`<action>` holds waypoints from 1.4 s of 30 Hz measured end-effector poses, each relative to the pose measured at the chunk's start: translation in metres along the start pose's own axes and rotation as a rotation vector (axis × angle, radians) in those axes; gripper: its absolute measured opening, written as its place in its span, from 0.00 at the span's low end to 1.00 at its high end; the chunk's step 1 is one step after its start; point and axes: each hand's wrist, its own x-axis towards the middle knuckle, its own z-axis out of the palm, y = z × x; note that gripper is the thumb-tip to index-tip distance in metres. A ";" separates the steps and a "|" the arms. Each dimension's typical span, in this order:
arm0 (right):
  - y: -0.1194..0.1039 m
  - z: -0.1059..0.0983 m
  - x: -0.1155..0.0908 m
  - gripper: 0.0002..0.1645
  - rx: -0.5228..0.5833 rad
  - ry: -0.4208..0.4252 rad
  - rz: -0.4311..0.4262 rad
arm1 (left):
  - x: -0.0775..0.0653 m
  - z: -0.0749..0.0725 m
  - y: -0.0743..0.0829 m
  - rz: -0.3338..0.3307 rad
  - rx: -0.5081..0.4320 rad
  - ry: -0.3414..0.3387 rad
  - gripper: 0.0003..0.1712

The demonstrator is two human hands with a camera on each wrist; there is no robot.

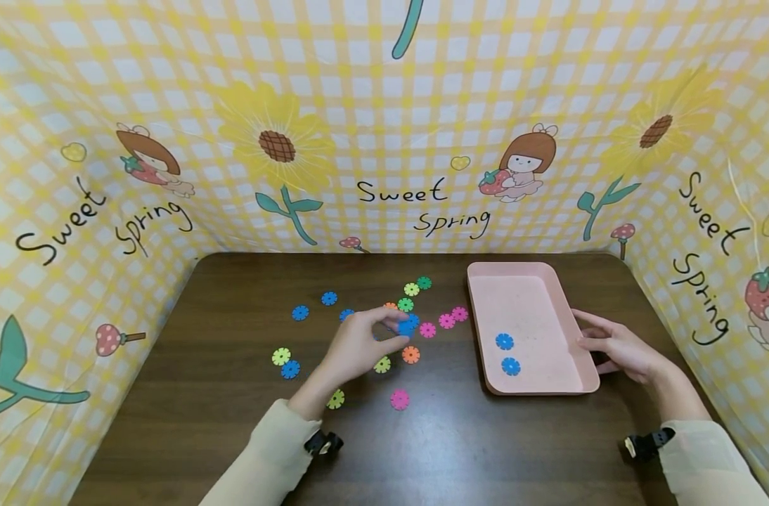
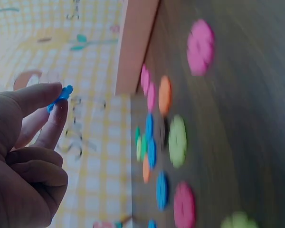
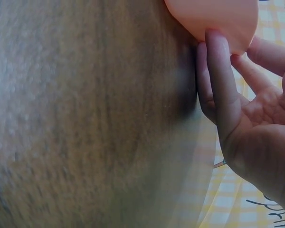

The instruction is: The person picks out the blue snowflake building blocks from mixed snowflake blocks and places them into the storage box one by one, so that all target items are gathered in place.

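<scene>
My left hand pinches a blue notched plastic disc between thumb and fingertips, above the loose discs on the table. My right hand holds the right side of a pink rectangular tray. In the right wrist view, some fingers lie against the tray's outer wall near the tabletop. Two blue discs, an upper one and a lower one, lie flat inside the tray. Below the left hand are an orange disc and a yellow-green disc.
Several discs lie scattered on the dark wooden table, among them a pink one in front, a green one at the back and a blue one at left. A yellow checked cloth encloses the back and sides.
</scene>
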 end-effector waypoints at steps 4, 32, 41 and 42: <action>-0.001 0.000 -0.001 0.47 0.005 0.002 -0.002 | 0.019 0.022 0.015 0.032 -0.041 -0.024 0.17; 0.004 -0.004 -0.001 0.47 0.010 -0.017 -0.018 | 0.111 0.145 0.053 -0.129 0.112 -0.095 0.13; 0.001 -0.003 0.001 0.47 0.017 -0.008 -0.008 | 0.120 0.158 0.047 -0.096 0.267 -0.101 0.11; 0.001 -0.003 0.001 0.48 0.017 -0.008 -0.007 | 0.120 0.159 0.047 -0.099 0.282 -0.102 0.11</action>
